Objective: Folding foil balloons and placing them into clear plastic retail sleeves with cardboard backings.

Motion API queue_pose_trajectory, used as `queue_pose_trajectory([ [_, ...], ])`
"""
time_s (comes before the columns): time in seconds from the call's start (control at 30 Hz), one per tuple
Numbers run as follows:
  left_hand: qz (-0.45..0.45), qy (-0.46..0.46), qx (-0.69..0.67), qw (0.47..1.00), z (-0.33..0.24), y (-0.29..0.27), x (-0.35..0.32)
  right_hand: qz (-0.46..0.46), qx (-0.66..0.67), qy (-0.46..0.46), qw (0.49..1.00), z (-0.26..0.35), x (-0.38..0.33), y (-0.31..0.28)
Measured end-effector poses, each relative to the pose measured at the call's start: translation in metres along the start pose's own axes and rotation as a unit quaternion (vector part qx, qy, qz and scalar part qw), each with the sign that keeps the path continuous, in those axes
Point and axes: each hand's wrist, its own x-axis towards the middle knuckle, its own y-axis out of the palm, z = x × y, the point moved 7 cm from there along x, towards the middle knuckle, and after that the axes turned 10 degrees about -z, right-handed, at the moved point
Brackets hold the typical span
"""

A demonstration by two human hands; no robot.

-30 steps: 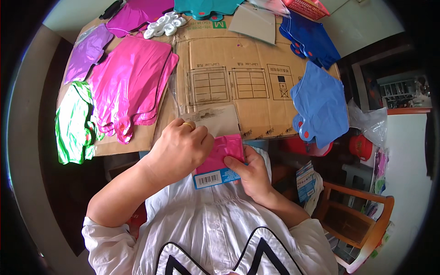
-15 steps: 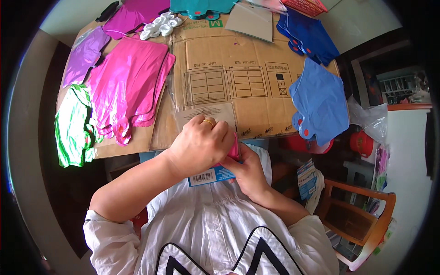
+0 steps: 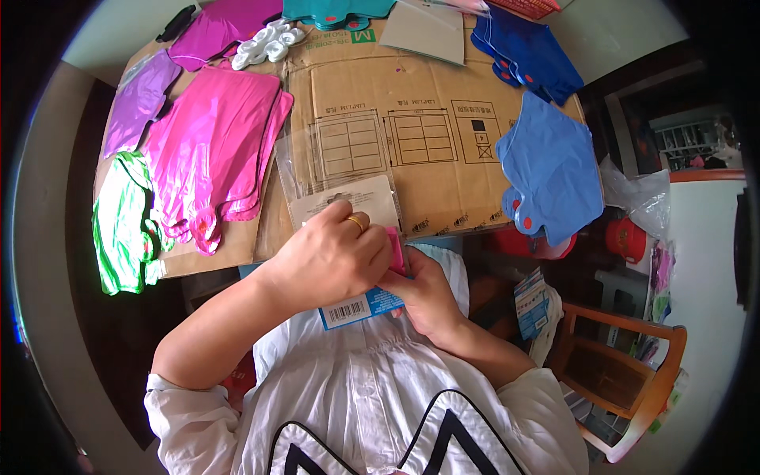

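My left hand [image 3: 328, 257], with a gold ring on one finger, lies curled over a folded pink foil balloon [image 3: 396, 247], of which only a narrow edge shows. My right hand [image 3: 423, 289] grips the same pink balloon from the right and below. Under both hands is a blue card with a white barcode label [image 3: 356, 307]. Just beyond the hands, a clear plastic sleeve with a white card insert [image 3: 344, 198] lies on the flattened brown cardboard [image 3: 412, 134] that covers the table.
Pink foil balloons [image 3: 210, 150], a purple one [image 3: 138, 103] and a green one [image 3: 123, 226] lie on the left. Light blue [image 3: 550, 166] and dark blue [image 3: 526, 47] balloons lie on the right, white plastic pieces [image 3: 265, 43] at the back. A wooden chair [image 3: 625, 372] stands at the lower right.
My left hand has closed over the pink balloon, which showed broadly a second ago and is now almost covered. The hands have drawn together over the blue card.
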Motion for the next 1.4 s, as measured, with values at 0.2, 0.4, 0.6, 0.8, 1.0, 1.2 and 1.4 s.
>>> queue_pose_trajectory([
  [0.2,0.069,-0.083,0.030,0.994,0.008,-0.015,-0.020,-0.027,-0.039,-0.006,0.999,0.001,-0.001,-0.004],
  [0.4,0.047,-0.137,-0.007,0.989,0.007,-0.029,-0.041,-0.013,-0.044,-0.010,0.999,0.005,-0.001,0.002],
  [0.6,-0.197,-0.328,-0.243,0.891,0.018,-0.044,-0.079,0.000,-0.011,-0.008,1.000,0.005,0.003,0.002],
  [0.8,-0.288,-0.648,-0.669,0.222,-0.048,0.050,-0.151,0.028,-0.017,0.011,0.999,0.004,-0.001,0.006],
  [1.0,-0.248,-0.650,-0.702,0.151,-0.037,0.047,-0.105,0.027,-0.125,-0.005,0.992,0.011,-0.003,0.016],
  [1.2,-0.269,-0.684,-0.664,0.136,-0.032,0.051,-0.109,-0.131,-0.395,-0.351,0.839,0.057,-0.027,0.000],
  [1.4,-0.273,-0.682,-0.669,0.115,-0.032,0.048,-0.102,-0.015,-0.478,-0.726,0.495,0.065,-0.096,0.025],
])
